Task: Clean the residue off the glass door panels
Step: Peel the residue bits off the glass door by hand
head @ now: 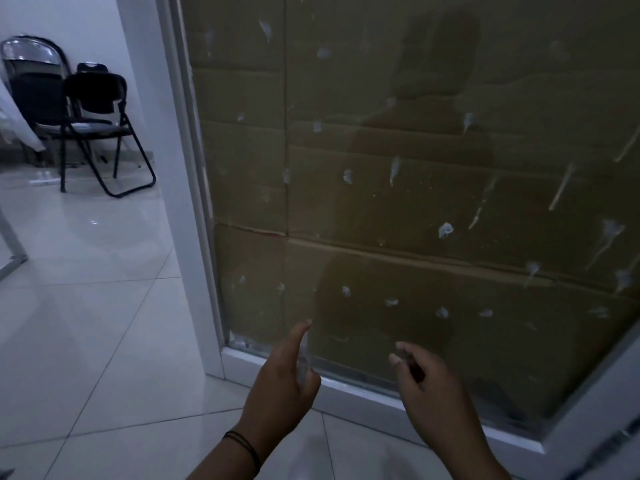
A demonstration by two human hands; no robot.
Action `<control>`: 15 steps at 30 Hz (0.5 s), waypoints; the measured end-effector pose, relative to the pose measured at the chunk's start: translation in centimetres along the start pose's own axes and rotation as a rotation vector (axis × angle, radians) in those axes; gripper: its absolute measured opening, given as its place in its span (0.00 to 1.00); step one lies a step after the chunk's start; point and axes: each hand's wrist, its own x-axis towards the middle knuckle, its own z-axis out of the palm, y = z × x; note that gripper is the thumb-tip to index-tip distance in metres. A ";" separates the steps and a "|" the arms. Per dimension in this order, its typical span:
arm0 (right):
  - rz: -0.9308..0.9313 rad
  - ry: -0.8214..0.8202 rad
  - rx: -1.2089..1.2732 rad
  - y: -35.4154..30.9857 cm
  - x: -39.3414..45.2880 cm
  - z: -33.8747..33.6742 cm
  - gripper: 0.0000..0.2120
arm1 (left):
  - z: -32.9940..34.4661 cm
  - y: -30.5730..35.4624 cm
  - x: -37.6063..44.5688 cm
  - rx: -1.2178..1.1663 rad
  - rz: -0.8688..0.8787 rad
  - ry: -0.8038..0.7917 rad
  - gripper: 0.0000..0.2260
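**Two hands low at a glass door panel speckled with residue**

Head camera, looking forward and down: a tall glass door panel (pixel 398 188) fills the middle and right of the picture, set in a white frame (pixel 194 188). Brown cardboard (pixel 249 98) sits behind the glass, its seams running across in horizontal bands. Pale, whitish spots and streaks of residue (pixel 445 230) are scattered over the glass, with longer thin streaks toward the right side. The dim reflection of a person (pixel 436 109) shows in the upper half of the panel.

At the bottom of the picture, both hands are raised near the lower part of the panel. The left hand (pixel 280 382) has its forefinger stretched straight up, its tip at the glass just above the bottom rail; the other fingers are folded in around something small and pale, though what it is cannot be made out. A thin dark band (pixel 247 448) circles the left wrist. The right hand (pixel 429 386) is just beside it, fingers loosely curled with the fingertips pointing at the glass; whether it holds anything cannot be told.

To the left, glossy white floor tiles (pixel 90 306) run back to black folding chairs (pixel 93 126) standing by a white wall.
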 end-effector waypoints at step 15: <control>0.035 0.097 0.044 2.8 -1.2 -5.0 0.14 | 3.4 6.4 -0.5 0.012 0.150 -0.054 0.27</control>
